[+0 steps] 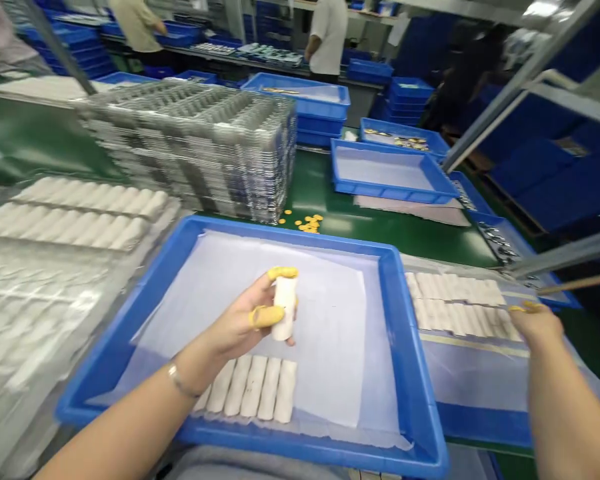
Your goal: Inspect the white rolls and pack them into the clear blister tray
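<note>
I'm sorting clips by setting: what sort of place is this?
Likely a factory packing line: blue bins on a green bench, stacked clear trays, and the left hand holding a white cylinder.

My left hand (245, 323) wears yellow finger cots (265, 317) and a thin metal bracelet (179, 381); my right hand (536, 325) also wears yellow cots.

Green bench (410, 233) — blue trays (300, 236), yellow caps (306, 224)

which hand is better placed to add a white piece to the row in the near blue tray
Left, probably. The left hand holds a white piece above the row in the blue tray; the right hand is away over the other pieces outside it.
</note>
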{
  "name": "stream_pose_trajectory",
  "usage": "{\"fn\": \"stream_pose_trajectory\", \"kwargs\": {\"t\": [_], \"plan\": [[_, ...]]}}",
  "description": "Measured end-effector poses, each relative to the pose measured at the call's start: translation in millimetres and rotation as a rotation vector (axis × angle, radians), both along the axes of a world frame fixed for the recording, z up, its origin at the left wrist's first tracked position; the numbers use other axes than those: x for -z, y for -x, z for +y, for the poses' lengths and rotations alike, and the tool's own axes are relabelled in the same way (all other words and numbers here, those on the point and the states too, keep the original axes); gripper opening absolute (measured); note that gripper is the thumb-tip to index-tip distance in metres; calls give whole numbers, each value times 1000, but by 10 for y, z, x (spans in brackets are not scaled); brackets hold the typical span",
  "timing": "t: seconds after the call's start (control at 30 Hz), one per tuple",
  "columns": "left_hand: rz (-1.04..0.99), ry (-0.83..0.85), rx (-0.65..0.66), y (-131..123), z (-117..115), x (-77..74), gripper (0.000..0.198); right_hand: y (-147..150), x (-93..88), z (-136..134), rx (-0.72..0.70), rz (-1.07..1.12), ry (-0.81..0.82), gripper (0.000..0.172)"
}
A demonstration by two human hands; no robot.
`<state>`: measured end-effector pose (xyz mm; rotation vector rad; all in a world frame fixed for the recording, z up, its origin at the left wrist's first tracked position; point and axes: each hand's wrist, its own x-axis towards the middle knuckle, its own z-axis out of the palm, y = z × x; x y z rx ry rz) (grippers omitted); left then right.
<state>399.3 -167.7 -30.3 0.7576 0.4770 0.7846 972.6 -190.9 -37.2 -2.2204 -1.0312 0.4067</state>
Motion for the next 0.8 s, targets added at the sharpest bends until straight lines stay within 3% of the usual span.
{"fn": "stream_pose_trajectory", "kwargs": {"t": [0.07,0.13,0.2,0.27,0.37,0.43,0.53,0.67,0.8], "plan": [[-38,-7,-18,17,47,17,57,241,-52,164,27,-80,-10,22],[-64,2,-24,30,66,0,58,702,-90,217,-90,-85,-8,29],[-91,17,-11,39,64,-37,60,1376,-117,143,-376,-7,36,37],[-135,24,13,52,48,-76,62,2165,-124,-11,-794,118,197,44],[-208,11,46,80,22,-110,65,3210,-68,-252,-1245,192,521,52],[-253,8,59,99,13,-115,68,3634,15,-371,-1314,175,595,48],[-303,27,76,111,16,-111,70,3863,168,-518,-1284,183,602,38],[-322,46,86,102,23,-116,69,3829,311,-695,-1183,340,500,18],[-301,31,65,105,11,-150,67,3661,217,-680,-1070,527,304,16]]}}
